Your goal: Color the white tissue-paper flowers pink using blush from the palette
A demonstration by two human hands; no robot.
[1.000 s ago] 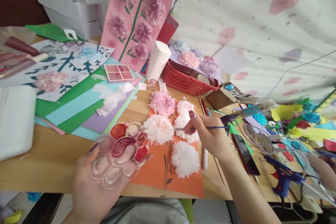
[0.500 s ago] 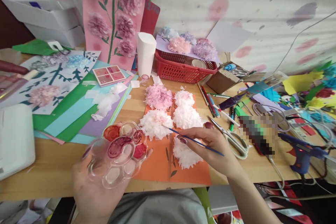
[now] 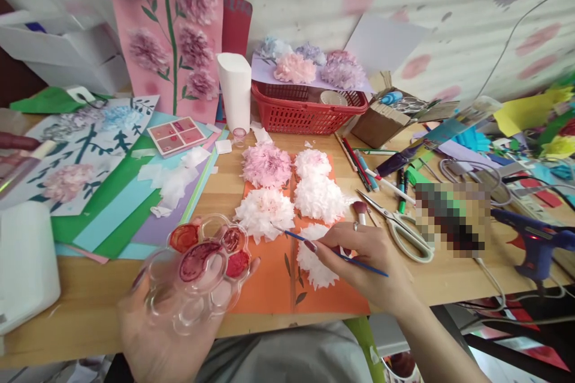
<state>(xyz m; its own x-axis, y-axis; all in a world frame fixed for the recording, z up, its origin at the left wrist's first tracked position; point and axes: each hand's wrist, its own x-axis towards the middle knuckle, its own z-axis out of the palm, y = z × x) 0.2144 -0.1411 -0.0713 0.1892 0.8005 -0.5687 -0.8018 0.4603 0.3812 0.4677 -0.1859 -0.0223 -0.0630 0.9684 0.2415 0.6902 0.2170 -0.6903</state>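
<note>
My left hand (image 3: pixel 166 323) grips a clear flower-shaped paint palette (image 3: pixel 197 275) with red and pink paint in several of its wells. Between the fingers of my right hand (image 3: pixel 359 257) is a thin blue paintbrush (image 3: pixel 291 234), its tip at the lower edge of a white tissue-paper flower (image 3: pixel 265 212) with faint pink marks. Behind that flower sits a pink tissue flower (image 3: pixel 266 164). Several white tissue flowers (image 3: pixel 318 197) stand in a column to the right, one partly hidden by my right hand. All lie on orange card (image 3: pixel 265 281) with dark painted leaves.
Scissors (image 3: pixel 404 233), a makeup brush (image 3: pixel 359 210) and pens lie to the right, with a blue glue gun (image 3: pixel 530 239) farther out. A red basket (image 3: pixel 309 115) and white bottle (image 3: pixel 235 93) stand behind. Coloured papers (image 3: pixel 112 215) and a white box-like object (image 3: pixel 27 269) are left.
The brush tip has moved from the upper right of the white flower down to its lower edge. My right hand has shifted slightly down. The camera view has also moved a little.
</note>
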